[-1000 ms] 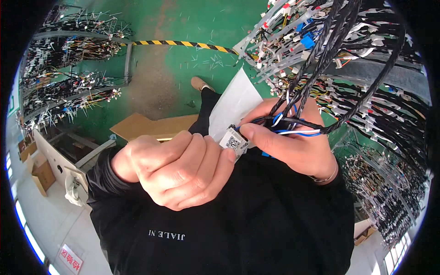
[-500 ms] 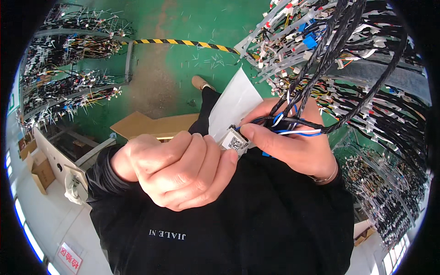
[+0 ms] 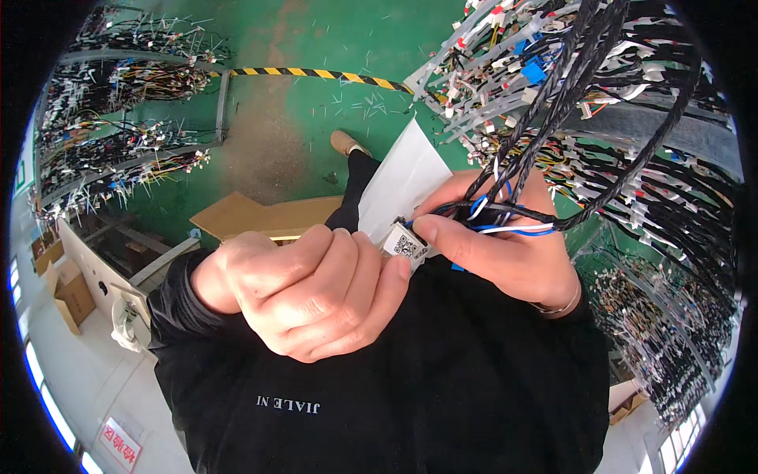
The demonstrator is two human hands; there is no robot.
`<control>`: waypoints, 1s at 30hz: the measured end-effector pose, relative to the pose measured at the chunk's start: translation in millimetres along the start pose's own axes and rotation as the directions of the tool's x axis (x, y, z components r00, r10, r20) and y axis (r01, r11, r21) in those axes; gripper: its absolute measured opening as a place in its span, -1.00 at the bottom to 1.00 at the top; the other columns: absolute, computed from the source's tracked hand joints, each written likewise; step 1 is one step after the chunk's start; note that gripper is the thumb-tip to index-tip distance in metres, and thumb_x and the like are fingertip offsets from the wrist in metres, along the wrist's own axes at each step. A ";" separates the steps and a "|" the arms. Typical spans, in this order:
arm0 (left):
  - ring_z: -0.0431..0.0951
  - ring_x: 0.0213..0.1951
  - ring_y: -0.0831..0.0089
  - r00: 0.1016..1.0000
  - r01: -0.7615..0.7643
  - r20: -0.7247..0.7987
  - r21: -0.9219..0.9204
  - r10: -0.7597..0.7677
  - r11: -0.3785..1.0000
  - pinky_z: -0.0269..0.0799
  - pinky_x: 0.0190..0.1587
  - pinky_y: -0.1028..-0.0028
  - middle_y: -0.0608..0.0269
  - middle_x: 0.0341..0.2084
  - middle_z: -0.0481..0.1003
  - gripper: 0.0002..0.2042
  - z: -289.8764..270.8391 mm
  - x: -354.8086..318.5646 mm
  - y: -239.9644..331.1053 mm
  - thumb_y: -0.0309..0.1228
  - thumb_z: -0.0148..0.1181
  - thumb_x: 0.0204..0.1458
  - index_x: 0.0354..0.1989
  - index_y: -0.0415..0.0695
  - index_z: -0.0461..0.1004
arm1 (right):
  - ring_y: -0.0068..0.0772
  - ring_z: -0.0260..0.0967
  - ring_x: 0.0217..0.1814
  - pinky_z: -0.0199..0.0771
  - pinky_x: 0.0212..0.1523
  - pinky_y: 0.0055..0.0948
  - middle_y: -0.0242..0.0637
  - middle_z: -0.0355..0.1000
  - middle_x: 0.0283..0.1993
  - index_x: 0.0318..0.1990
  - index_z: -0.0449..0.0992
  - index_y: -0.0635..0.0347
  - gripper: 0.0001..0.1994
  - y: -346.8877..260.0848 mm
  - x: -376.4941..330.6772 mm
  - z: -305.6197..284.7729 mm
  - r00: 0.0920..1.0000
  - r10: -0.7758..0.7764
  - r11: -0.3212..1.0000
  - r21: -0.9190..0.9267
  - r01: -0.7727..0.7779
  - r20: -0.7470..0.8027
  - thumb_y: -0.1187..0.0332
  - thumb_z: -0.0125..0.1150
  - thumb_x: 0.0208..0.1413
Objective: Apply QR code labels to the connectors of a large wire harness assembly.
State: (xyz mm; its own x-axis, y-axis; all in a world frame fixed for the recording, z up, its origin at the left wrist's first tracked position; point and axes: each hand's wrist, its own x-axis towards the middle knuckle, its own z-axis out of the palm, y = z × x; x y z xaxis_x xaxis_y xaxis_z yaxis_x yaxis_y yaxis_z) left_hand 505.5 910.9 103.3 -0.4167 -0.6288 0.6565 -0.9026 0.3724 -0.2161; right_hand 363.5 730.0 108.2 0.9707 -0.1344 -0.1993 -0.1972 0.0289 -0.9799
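In the head view my right hand [image 3: 505,245] closes round a wire harness [image 3: 517,212] of black braided cables with loose blue and white wires. Its thumb and forefinger pinch the harness end, where a small white label [image 3: 404,242] with a square code shows. My left hand [image 3: 316,292] is closed, fingers curled, with its thumb and fingertips on the label's left edge; the inside of that hand is hidden. A white sheet [image 3: 403,174] stands up behind the label, its lower part covered by my hands. I cannot tell what supports the sheet.
Racks hung with many wire harnesses stand at right [image 3: 663,126] and left [image 3: 142,79]. Thick black cables run from my right hand up to the right-hand rack. An open cardboard box [image 3: 276,217] lies beyond my left hand. Yellow-black tape [image 3: 316,73] crosses the green floor.
Almost nothing differs. Both hands keep their places and grips, and the label has shifted only very slightly between them.
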 end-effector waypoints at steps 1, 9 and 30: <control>0.48 -0.48 0.47 1.000 0.001 0.000 0.000 -0.001 1.000 0.43 -0.47 0.58 0.25 -0.57 0.50 -0.85 -0.6 0.2 -0.1 -0.52 0.25 -0.13 -0.34 -0.25 0.53 | -0.70 0.32 -0.46 0.27 -0.46 -0.64 -0.38 0.47 -0.49 -0.32 0.57 0.37 -0.92 -0.5 0.1 -0.4 1.000 0.009 1.000 -0.009 -0.009 0.012 0.56 0.28 0.01; 0.49 -0.44 0.43 0.997 0.008 0.078 -0.035 -0.005 0.999 0.44 -0.42 0.56 0.20 -0.54 0.51 -0.80 -0.3 4.5 -0.6 -0.50 0.24 -0.18 -0.33 -0.28 0.55 | -0.63 0.38 -0.49 0.36 -0.45 -0.55 -0.32 0.50 -0.50 -0.33 0.58 0.32 -0.88 2.5 -0.9 -2.0 0.999 0.029 0.999 0.031 -0.029 -0.019 0.44 0.28 0.04; 0.54 -0.39 0.39 0.996 0.034 0.078 -0.033 -0.031 0.999 0.53 -0.36 0.53 0.14 -0.47 0.56 -0.81 0.5 9.0 1.1 -0.48 0.26 -0.17 -0.34 -0.28 0.55 | -0.59 0.39 -0.51 0.36 -0.48 -0.52 -0.30 0.50 -0.52 -0.33 0.57 0.32 -0.87 3.8 -1.7 -6.7 0.999 0.031 1.000 0.001 -0.031 -0.022 0.43 0.29 0.03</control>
State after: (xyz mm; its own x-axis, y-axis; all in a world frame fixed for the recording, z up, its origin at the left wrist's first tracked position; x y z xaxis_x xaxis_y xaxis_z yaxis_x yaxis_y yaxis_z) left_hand 500.7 905.3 108.6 -0.3955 -0.6915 0.6045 -0.9121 0.3730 -0.1700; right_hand 360.2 723.8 104.8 0.9609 -0.1551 -0.2296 -0.2270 0.0344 -0.9733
